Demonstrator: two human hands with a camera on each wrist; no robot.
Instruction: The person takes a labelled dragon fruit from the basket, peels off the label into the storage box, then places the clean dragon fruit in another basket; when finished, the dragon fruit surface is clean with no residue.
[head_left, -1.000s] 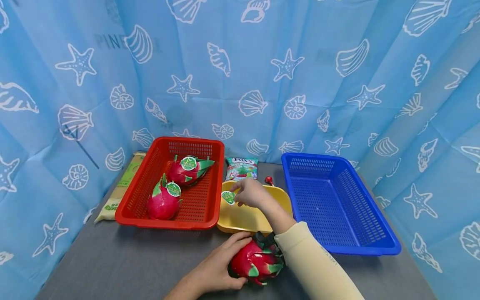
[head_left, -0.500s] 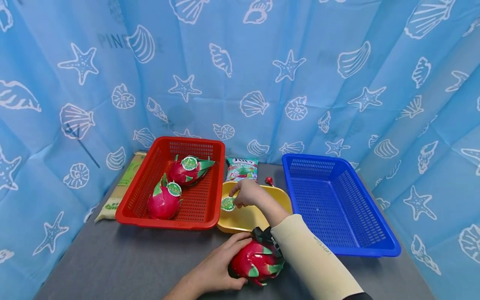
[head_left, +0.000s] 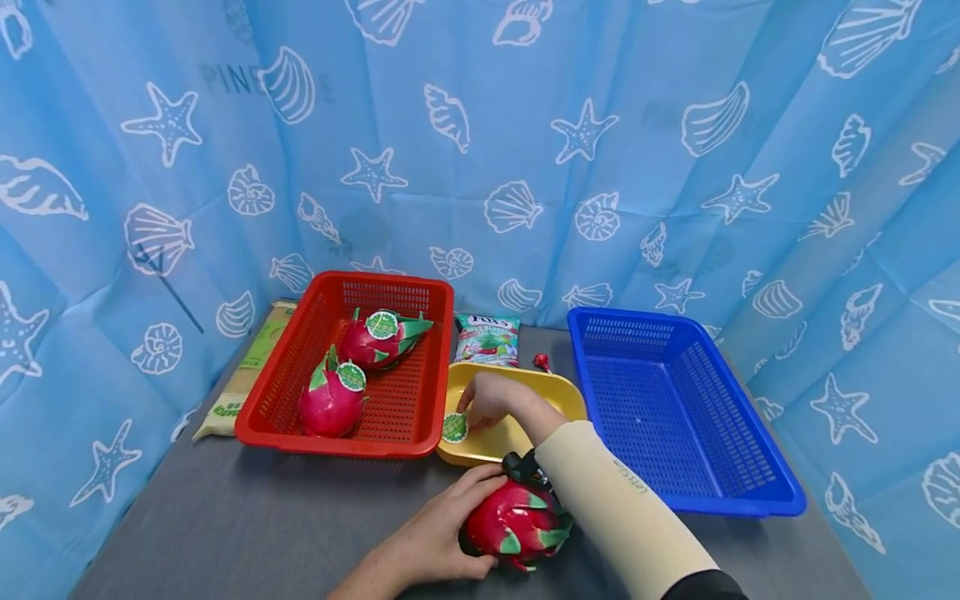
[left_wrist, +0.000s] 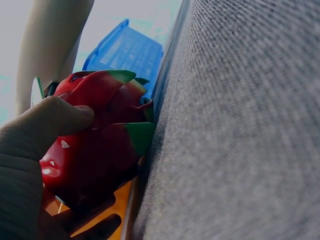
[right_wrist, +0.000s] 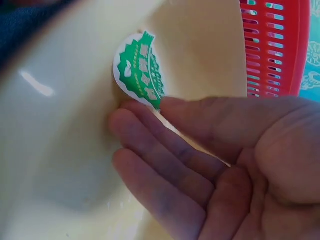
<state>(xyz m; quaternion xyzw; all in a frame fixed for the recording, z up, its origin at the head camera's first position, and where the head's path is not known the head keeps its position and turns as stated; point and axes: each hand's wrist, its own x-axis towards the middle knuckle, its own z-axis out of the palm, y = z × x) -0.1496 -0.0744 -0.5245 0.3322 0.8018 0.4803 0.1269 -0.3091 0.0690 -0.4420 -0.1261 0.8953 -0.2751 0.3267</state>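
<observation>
Low in the head view, my left hand (head_left: pixel 442 532) grips a red dragon fruit (head_left: pixel 517 525) with green-tipped scales on the grey table. In the left wrist view its thumb lies over the fruit's near side, with fingers curled beneath. My right hand (head_left: pixel 497 402) reaches down inside the yellow basin (head_left: pixel 480 454). Between thumb and forefinger it pinches the edge of a round green-and-white sticker (right_wrist: pixel 140 70), close over the basin's inner surface. The right forearm's cream sleeve passes just beside the dragon fruit, partly covering its right end.
A red basket (head_left: pixel 405 408) at left holds two dragon fruits (head_left: pixel 330 404) bearing similar stickers. At right stands a blue basket (head_left: pixel 645 417). Behind the basin lie a candy bag (head_left: pixel 487 340) and a small red object (head_left: pixel 542 361). A green-and-tan packet (head_left: pixel 251 367) lies left of the red basket.
My right hand has lowered the sticker from above the basin's left rim down into the basin. The left hand keeps its grip on the dragon fruit in the same place.
</observation>
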